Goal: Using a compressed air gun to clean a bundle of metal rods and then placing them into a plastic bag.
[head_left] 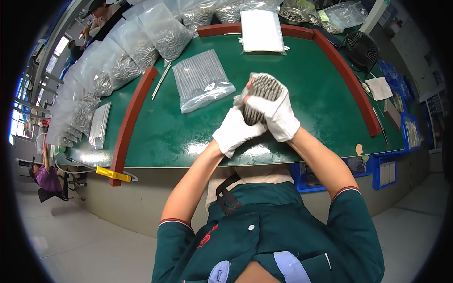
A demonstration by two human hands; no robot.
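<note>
Both my hands wear white gloves that leave fingertips bare, and they grip a thick bundle of thin grey metal rods (265, 88) above the green table. My left hand (237, 131) wraps the bundle's near left side. My right hand (279, 115) closes over its right side, thumb across the front. The rods' ends face up toward me; their lower part is hidden by the gloves. Left of the bundle, a clear plastic bag of long metal rods (200, 78) lies flat on the table. A couple of loose thin rods (161, 81) lie beyond it.
Dark red bars (134, 122) edge the green table (170, 141). Plastic bags of small metal parts (167, 37) line the far left. A white stack (261, 30) sits at the back. A black fan (362, 49) and a yellow-handled air gun (113, 174) stand at the sides.
</note>
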